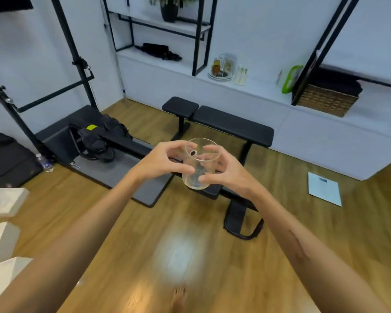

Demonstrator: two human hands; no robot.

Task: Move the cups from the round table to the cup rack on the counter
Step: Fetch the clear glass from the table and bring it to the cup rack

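Glass cup (199, 164): clear and empty, held in mid-air over the wooden floor (280, 222), mouth tilted up and away from the person; it is off any surface.
Left hand (165, 161): fingers curl round the cup's left side, thumb low near the base; likely steadying the slippery glass while walking.
Right hand (224, 168): clamped on the cup's right side, fingers over the rim side and thumb low; the two-handed hold looks like a guard against dropping it.
Stage: I judge this the carry between pick-up and racking; the round table is not in view.
Cup rack (221, 66): a small stand with glassware on the white counter (257, 86) ahead, well apart from the cup.
Obstacle: a black bench (230, 124) stands between the person and the counter, so the path probably has to bend round it.
Risk: glass over hard flooring; a slip would likely break it.
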